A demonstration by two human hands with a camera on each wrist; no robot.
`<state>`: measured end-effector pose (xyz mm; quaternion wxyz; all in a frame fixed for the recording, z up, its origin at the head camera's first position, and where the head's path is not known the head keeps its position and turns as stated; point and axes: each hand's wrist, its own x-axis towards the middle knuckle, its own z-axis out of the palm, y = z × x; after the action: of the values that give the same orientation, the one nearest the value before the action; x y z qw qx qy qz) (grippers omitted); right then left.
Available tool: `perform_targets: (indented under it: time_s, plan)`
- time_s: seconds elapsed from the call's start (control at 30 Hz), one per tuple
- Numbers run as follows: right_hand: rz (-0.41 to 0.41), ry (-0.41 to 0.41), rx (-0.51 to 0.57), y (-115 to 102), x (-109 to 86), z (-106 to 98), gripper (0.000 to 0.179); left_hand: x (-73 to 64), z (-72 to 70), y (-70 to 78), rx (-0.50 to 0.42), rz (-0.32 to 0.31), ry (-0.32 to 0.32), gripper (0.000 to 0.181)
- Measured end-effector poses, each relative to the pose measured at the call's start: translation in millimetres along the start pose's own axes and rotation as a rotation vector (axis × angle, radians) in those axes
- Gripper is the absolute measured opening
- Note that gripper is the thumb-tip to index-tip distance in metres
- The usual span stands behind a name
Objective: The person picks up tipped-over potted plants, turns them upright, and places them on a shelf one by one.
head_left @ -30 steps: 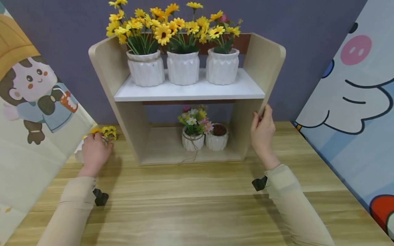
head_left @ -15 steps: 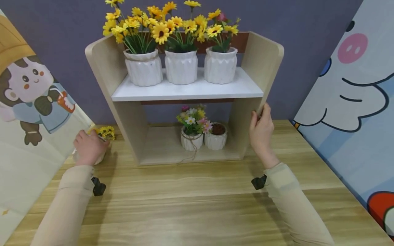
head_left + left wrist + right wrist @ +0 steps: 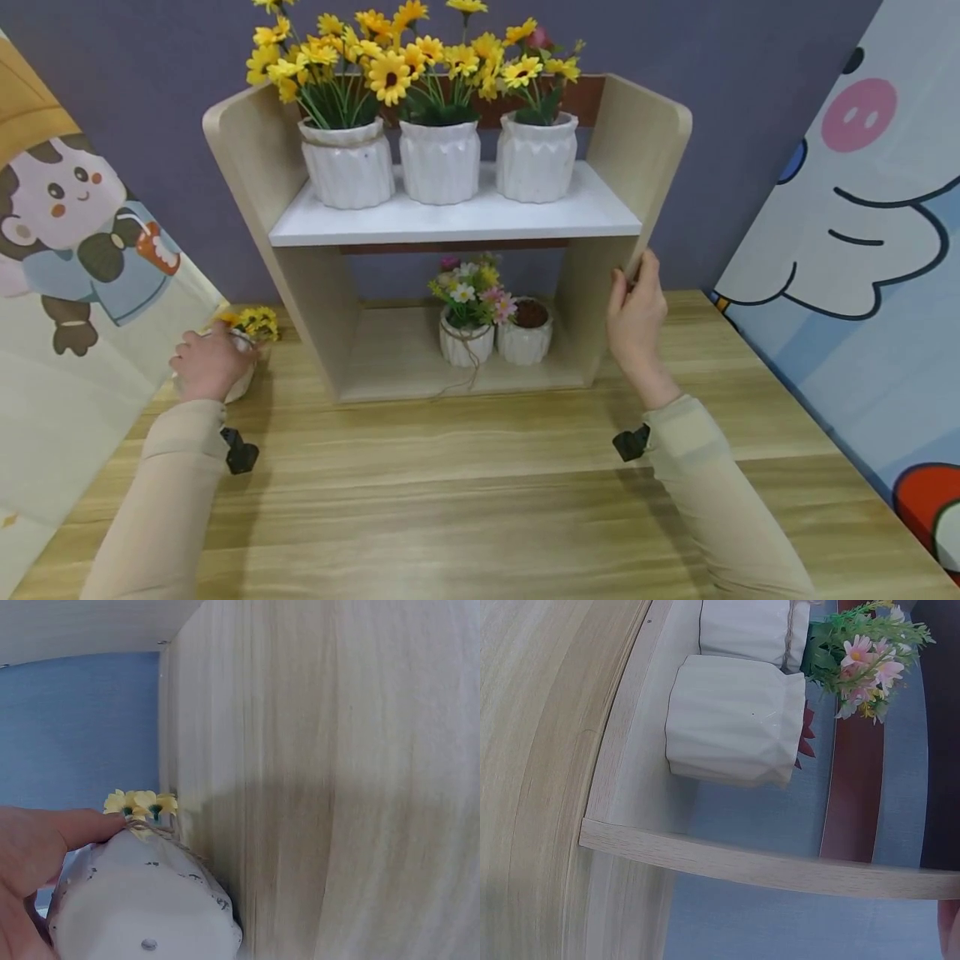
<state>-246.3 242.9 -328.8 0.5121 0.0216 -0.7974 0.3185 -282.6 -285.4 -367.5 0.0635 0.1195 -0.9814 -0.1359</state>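
My left hand [image 3: 210, 364] grips a white flowerpot [image 3: 242, 387] with yellow flowers [image 3: 257, 322], left of the wooden shelf [image 3: 641, 142]. In the left wrist view the thumb lies by the twine at the pot's rim. The base of the white pot [image 3: 146, 907] faces that camera, so the pot is tilted, flowers pointing away. The other fingers are largely hidden. My right hand [image 3: 637, 321] holds the front edge of the shelf's right side panel; only a sliver of a finger [image 3: 950, 930] shows at the right wrist view's edge.
On the white upper board [image 3: 457, 223] stand three white pots of yellow flowers. Below, a twine-tied pot [image 3: 467, 346] of mixed flowers stands beside a pot with brown filling [image 3: 527, 343]. Cartoon panels flank the table [image 3: 450, 483] left and right.
My left hand has shifted slightly left over the pot, and more of the white pot shows on the hand's right. The right hand keeps its hold on the shelf panel.
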Motion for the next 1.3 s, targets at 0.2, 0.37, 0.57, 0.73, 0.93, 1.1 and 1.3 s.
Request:
perform_targets:
  time_s: [0.2, 0.37, 0.57, 0.73, 0.93, 1.1, 1.3]
  plan:
    - [-0.003, 0.010, 0.007, -1.7, 1.9, 1.2, 0.038, -3.8, -1.5, -4.1, -0.075, -0.003, 0.069, 0.066]
    - [0.008, -0.001, 0.014, -2.2, 2.8, 2.1, 0.038, -10.3, -1.1, -8.0, -0.131, 0.007, 0.100, 0.062]
    - [0.005, -0.010, 0.009, -1.4, 2.6, 2.4, 0.039, -16.0, -1.9, -10.2, -0.190, -0.001, 0.115, 0.063]
    - [0.001, 0.008, 0.011, -1.9, 2.9, 2.4, 0.038, -23.2, -4.2, -12.0, -0.262, -0.020, 0.127, 0.062]
    - [-0.008, 0.016, 0.004, -1.4, 3.0, 1.9, 0.038, -36.8, -8.7, -13.1, -0.294, -0.026, 0.158, 0.059]
    - [0.000, 0.006, 0.008, -1.5, 0.5, 2.3, 0.038, -48.7, -11.4, -16.2, -0.292, -0.058, 0.178, 0.060]
    - [0.009, 0.023, 0.016, 0.3, -1.1, 3.1, 0.037, -54.2, -10.5, -17.4, -0.300, -0.101, 0.202, 0.065]
